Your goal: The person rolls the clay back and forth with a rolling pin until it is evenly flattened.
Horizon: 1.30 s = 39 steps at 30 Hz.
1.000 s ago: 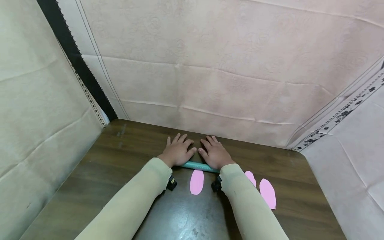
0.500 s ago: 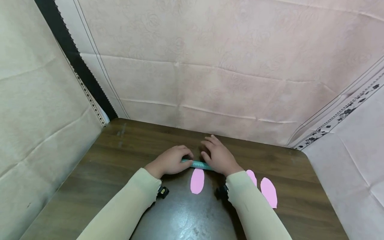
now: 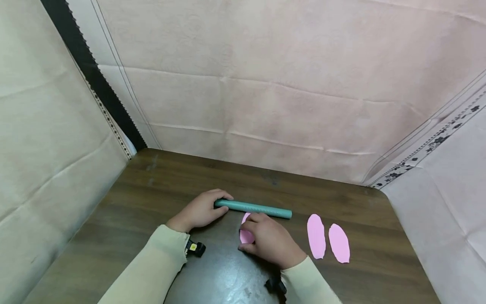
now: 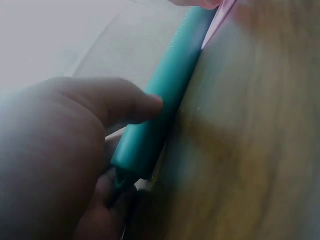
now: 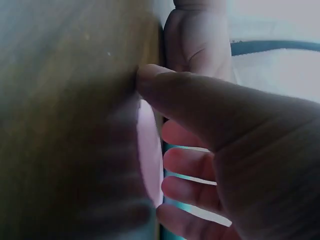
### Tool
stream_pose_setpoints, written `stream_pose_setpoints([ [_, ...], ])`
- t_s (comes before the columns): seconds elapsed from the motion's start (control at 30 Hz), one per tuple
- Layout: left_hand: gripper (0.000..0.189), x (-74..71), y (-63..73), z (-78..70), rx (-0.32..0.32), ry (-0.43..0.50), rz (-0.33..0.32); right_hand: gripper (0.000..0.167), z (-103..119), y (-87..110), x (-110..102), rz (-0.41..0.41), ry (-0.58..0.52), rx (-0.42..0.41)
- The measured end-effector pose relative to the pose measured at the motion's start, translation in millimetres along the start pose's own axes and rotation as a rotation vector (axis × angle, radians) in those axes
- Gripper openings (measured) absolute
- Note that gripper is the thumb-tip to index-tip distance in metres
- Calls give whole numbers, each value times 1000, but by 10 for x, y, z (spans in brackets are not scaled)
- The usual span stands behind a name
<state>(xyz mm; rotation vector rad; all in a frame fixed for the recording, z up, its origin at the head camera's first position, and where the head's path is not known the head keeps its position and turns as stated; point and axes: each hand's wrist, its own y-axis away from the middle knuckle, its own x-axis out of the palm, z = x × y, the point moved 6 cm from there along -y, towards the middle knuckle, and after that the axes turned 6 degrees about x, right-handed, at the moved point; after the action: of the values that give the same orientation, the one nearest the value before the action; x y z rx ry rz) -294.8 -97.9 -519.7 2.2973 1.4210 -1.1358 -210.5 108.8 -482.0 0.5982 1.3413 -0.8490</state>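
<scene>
In the head view a teal tube (image 3: 262, 209) lies across the table. My left hand (image 3: 203, 211) holds its left end, and the left wrist view shows the thumb on top of the tube (image 4: 165, 90) with fingers behind it. A thin pink oval piece (image 3: 246, 236) lies just below the tube, partly covered by my right hand (image 3: 271, 240). In the right wrist view my thumb and fingers stand apart around the pink piece (image 5: 149, 152), without a visible pinch; whether the fingertips touch it I cannot tell.
Two more flat pink ovals, a longer one (image 3: 316, 236) and a shorter one (image 3: 339, 243), lie to the right on the brown wooden table (image 3: 152, 202). Pale cloth (image 3: 284, 105) hangs along the table's back and sides.
Both hands lay flat over the tube earlier. The left hand has moved left and now grips the tube's end. The right hand has come off the tube, toward me, over the pink piece.
</scene>
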Motion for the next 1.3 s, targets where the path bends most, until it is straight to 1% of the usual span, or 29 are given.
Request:
stream_pose_setpoints([
  [0.07,29,-9,4,7,0,-13,-6,35,-11,-8,24,2,-14,-8],
  [0.17,30,-7,-2,6,5,-28,-5,30,-30,-6,21,-21,-16,-36],
  [0.27,32,-9,-11,-2,7,-37,-10,22,-22,-4,2,-67,-12,-94],
  [0.4,35,-13,-20,-9,-1,-47,-15,9,24,-1,-14,-140,2,-192],
  [0.5,36,-10,-24,-7,-9,-53,-13,4,41,-1,-5,-175,24,-234],
  [0.6,36,-7,-23,-7,-11,-53,-14,4,25,-1,12,-167,26,-233],
  [0.77,36,-9,-14,-14,-12,-48,-14,19,-54,3,43,-99,-8,-169],
  [0.83,36,-10,-10,-15,-12,-50,-13,22,-69,2,41,-93,-6,-158],
  [0.97,36,-8,-10,-12,-18,-61,-11,12,-43,-2,10,-138,-9,-199],
  [1.03,36,-6,-11,-8,-22,-66,-9,12,-24,2,-5,-152,-16,-215],
  [1.17,36,0,-15,7,-17,-68,-11,17,-36,13,0,-119,-24,-193],
  [1.23,36,3,-17,14,-15,-69,-14,14,-43,17,-2,-105,-24,-184],
  [1.3,35,3,-20,13,-11,-72,-17,7,-46,15,-1,-100,-27,-185],
])
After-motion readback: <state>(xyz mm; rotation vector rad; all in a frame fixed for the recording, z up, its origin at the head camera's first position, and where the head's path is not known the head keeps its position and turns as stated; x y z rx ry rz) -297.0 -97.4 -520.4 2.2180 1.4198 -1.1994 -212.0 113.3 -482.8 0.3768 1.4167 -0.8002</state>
